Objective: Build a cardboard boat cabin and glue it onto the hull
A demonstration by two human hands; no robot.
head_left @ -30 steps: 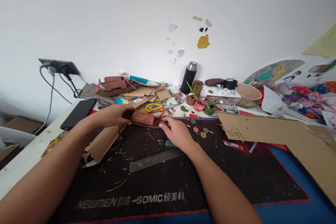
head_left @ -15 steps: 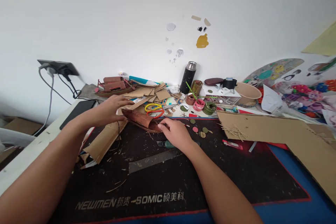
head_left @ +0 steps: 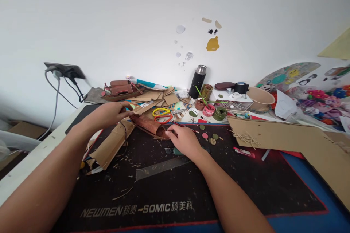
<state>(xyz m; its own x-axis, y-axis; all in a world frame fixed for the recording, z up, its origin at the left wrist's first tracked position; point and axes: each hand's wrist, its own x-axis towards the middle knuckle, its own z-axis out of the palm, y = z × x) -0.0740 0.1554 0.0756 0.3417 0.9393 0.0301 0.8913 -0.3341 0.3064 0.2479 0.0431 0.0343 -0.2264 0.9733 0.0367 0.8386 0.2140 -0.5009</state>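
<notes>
A brown model boat (head_left: 149, 124) with a curved, tube-like cover lies at the far side of the black mat (head_left: 109, 185). At its right end is my right hand (head_left: 184, 140), thumb and finger closed on the tip of the hull. My left hand (head_left: 111, 114) hovers by the boat's left end, in front of the cardboard scraps (head_left: 147, 97). Its fingertips are drawn together; what they hold, if anything, is too small to make out. Scissors (head_left: 163, 113) with yellow and orange handles lie just behind the boat.
A second model boat (head_left: 120, 89) stands back left. Open paint jars (head_left: 209, 110) and a black thermos (head_left: 198, 80) stand behind. A green utility knife (head_left: 177, 151) and clear strip (head_left: 158, 169) lie near my right hand. Cardboard (head_left: 273, 133) covers the right side.
My left hand's fingers, spread before, have come together and pulled back slightly from the boat. My right hand stays at the boat's right end. The whole view has shifted slightly.
</notes>
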